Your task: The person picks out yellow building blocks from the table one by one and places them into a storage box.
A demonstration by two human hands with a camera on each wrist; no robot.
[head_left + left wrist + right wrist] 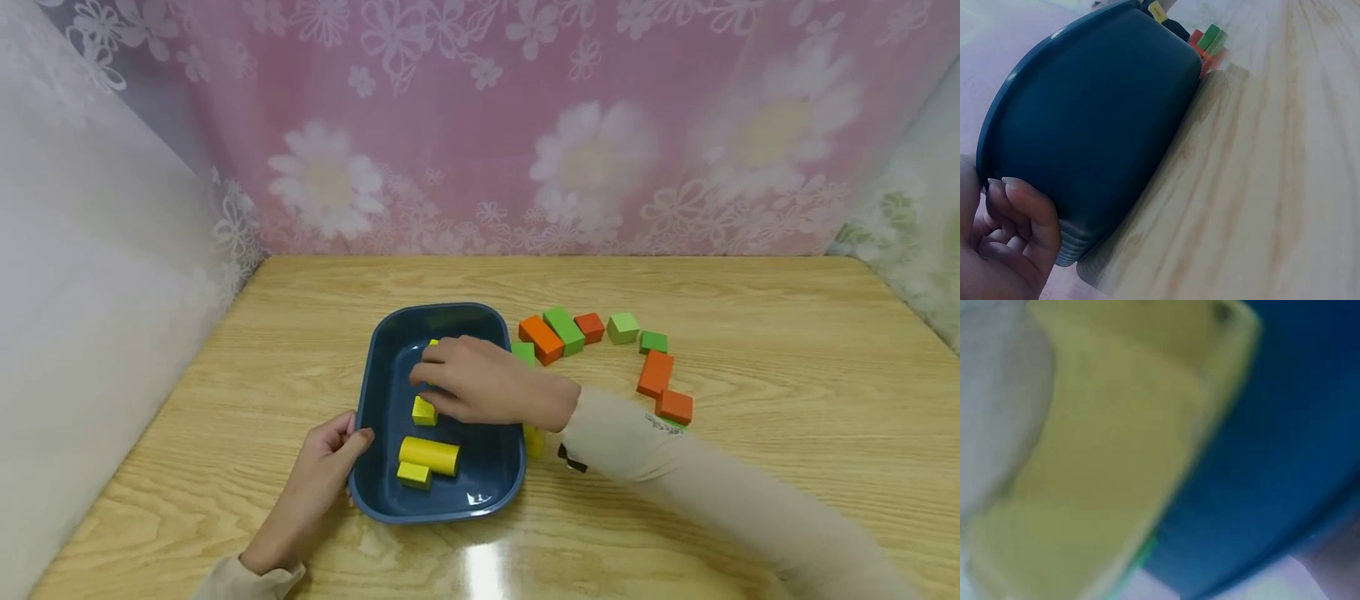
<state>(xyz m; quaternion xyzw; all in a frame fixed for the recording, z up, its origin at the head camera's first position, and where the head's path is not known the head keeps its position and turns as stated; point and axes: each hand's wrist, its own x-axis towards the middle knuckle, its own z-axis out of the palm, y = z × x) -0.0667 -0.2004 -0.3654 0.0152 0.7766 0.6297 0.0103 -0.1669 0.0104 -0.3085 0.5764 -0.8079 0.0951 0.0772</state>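
- My left hand (322,458), lower left of the head view, grips the near-left side of the blue tub (431,509); thumb on the rim, and curled fingers against the outer wall in the left wrist view.
- Tub sits on the wood-grained counter (300,350), just left of and below the frame's centre.
- My right hand (480,383), mid-frame, reaches across the tub's right rim, fingers bent downward over the interior. Cannot tell whether they pinch anything; a yellow piece (433,342) shows partly behind them.
- In the tub: a yellow cube (424,411) just below my right fingers; lower down, a yellow cylinder (431,456) lying on its side, a small yellow block (414,476) beside it.
- Right of the tub, partly hidden by my right arm: a green block (524,353) and, lower, a yellow block (534,442).
- Curving right from upper centre-right: orange block (541,339), long green block (564,331), red block (589,327), light green cube (623,327), dark green block (654,342), then two orange-red blocks (656,372).
- Right wrist view: blurred, large yellow shape beside the tub's blue wall.
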